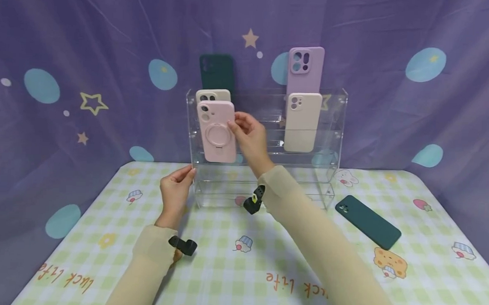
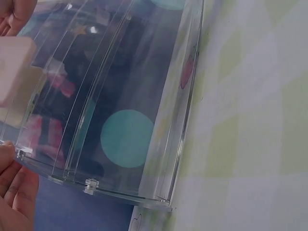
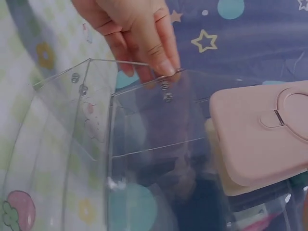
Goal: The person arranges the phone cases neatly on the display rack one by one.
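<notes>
A clear tiered display stand holds phone cases upright. My right hand pinches the right edge of a pink phone case with a ring on its back, at the stand's left. Directly behind it are a cream case and a dark green case, both partly hidden. Lower down, my left hand holds the stand's left side edge between thumb and fingers; the right wrist view shows this left hand at the clear panel. In the left wrist view, the pink case overlaps the cream one.
At the stand's right, a lilac case rises behind an off-white case. Another dark green case lies on the checked tablecloth, right of the stand. A purple patterned curtain hangs behind.
</notes>
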Tool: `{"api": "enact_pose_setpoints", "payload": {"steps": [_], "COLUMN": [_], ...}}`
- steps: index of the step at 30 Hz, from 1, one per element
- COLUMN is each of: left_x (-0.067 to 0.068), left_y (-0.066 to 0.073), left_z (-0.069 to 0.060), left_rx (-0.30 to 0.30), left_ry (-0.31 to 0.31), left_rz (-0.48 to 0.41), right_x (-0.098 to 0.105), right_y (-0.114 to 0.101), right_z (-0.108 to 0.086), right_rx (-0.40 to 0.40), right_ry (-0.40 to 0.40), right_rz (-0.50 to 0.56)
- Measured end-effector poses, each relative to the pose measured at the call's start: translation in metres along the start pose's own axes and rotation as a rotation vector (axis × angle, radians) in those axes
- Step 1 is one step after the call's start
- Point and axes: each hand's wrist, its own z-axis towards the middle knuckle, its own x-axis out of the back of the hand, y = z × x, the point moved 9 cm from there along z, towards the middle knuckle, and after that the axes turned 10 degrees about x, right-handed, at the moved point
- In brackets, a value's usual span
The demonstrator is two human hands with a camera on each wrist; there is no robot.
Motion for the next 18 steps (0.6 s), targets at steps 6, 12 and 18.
{"api": "enact_pose_setpoints", "payload": {"steps": [6,12,18], "left_x": [0.000,-0.001,-0.001], "left_y": [-0.002,0.000,0.000], "left_z": [0.001,0.000,0.000], "left_rx": [0.005,-0.021,-0.024], "left_ry": [0.002,0.009,0.019], "left_rz": [-0.009,0.012,0.015], "right_x": [-0.006,-0.006,-0.008], "right_y": [-0.003,0.027,0.039], "right_z": [-0.006,-0.010,-0.016], "right_rx": [0.013,-0.035,-0.026], "right_ry": [-0.023,-0.021,-0.017], "right_rz": [0.028,0.011,-0.024]}}
